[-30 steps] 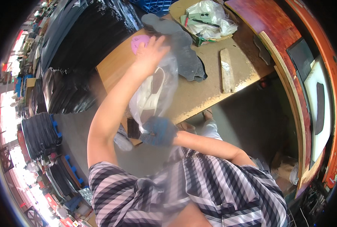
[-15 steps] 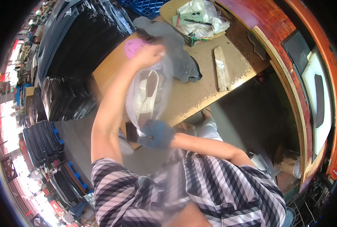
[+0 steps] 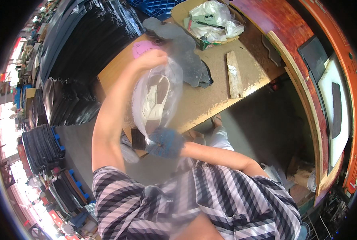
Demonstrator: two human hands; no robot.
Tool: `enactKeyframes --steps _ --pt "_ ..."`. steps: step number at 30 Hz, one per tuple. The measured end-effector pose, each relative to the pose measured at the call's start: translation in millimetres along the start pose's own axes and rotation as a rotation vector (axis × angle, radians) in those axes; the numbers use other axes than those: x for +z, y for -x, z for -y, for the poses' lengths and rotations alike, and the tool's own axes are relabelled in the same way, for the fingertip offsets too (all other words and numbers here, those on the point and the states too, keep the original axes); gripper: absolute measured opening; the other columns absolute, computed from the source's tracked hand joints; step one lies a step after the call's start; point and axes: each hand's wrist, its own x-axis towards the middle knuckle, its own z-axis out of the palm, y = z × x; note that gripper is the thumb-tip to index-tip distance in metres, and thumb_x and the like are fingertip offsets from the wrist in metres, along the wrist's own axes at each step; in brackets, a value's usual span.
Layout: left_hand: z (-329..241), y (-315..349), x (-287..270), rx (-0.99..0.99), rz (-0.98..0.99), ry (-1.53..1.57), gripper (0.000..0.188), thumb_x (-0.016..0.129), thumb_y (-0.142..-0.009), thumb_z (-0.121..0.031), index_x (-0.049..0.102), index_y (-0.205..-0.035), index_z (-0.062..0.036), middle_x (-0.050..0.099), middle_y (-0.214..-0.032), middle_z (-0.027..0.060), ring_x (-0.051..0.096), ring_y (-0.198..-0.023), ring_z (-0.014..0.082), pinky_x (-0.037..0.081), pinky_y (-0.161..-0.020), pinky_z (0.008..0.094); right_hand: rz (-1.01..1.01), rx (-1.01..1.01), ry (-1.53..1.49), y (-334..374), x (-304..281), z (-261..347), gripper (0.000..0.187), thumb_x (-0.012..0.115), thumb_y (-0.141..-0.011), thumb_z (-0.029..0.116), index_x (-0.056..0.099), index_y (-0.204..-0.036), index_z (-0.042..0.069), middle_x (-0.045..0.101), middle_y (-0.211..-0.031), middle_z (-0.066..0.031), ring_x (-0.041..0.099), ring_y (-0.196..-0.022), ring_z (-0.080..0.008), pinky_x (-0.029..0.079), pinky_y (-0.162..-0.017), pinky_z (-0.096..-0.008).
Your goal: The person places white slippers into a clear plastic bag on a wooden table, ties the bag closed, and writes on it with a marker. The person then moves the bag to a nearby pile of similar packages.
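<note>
A clear plastic bag [image 3: 176,89] hangs above the near left part of the table, stretched between my two hands. Inside it are white and brown shoe soles [image 3: 154,102]; how many, I cannot tell. My bare left hand [image 3: 152,60] is closed on the bag's far end. My right hand [image 3: 166,143], in a dark blue knitted glove, grips the gathered near end close to my body. Beyond the bag lie dark grey, wavy-edged flat pieces [image 3: 186,52]. A pink piece with handwriting [image 3: 143,48] lies just past my left hand.
The wooden table [image 3: 210,100] has a worn front edge. On it are a narrow board [image 3: 234,76] and a carton [image 3: 180,14] holding plastic bags and a phone. Tall stacks of black sheets [image 3: 72,102] stand at the left. An orange frame [image 3: 352,80] bounds the right side.
My left hand has shifted slightly left and nearer to me. The bag with the soles is still held at both ends, and my right hand has barely moved.
</note>
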Motion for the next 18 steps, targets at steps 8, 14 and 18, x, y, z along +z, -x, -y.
enactKeyframes --steps 8,14,18 --pt "-33 53 22 0.149 -0.128 -0.554 0.028 0.063 -0.072 -0.019 0.059 -0.097 -0.0074 0.061 -0.095 0.0047 0.058 -0.088 0.022 0.041 -0.08 0.0329 0.068 0.071 -0.025 -13 -2 10 0.019 0.064 -0.08 0.022 0.061 -0.075 0.004 0.057 -0.069 -0.0162 0.054 -0.064 -0.0337 0.043 -0.058 -0.0404" --pt "-16 32 21 0.008 -0.254 -0.826 0.024 0.057 -0.071 -0.013 0.061 -0.095 -0.0105 0.062 -0.095 0.0097 0.054 -0.1 0.0296 0.041 -0.081 0.0428 0.069 0.044 -0.074 -20 -3 22 0.02 0.063 -0.082 0.022 0.061 -0.079 0.002 0.056 -0.068 -0.0154 0.054 -0.062 -0.0297 0.043 -0.058 -0.0389" --pt "8 34 9 0.154 -0.439 -0.607 0.027 0.05 -0.075 -0.008 0.067 -0.095 -0.0105 0.065 -0.095 0.01 0.061 -0.092 0.0248 0.044 -0.082 0.0424 0.102 0.342 -0.234 -18 -5 32 0.022 0.063 -0.083 0.023 0.06 -0.08 0.002 0.057 -0.066 -0.0119 0.054 -0.062 -0.0201 0.043 -0.058 -0.0351"
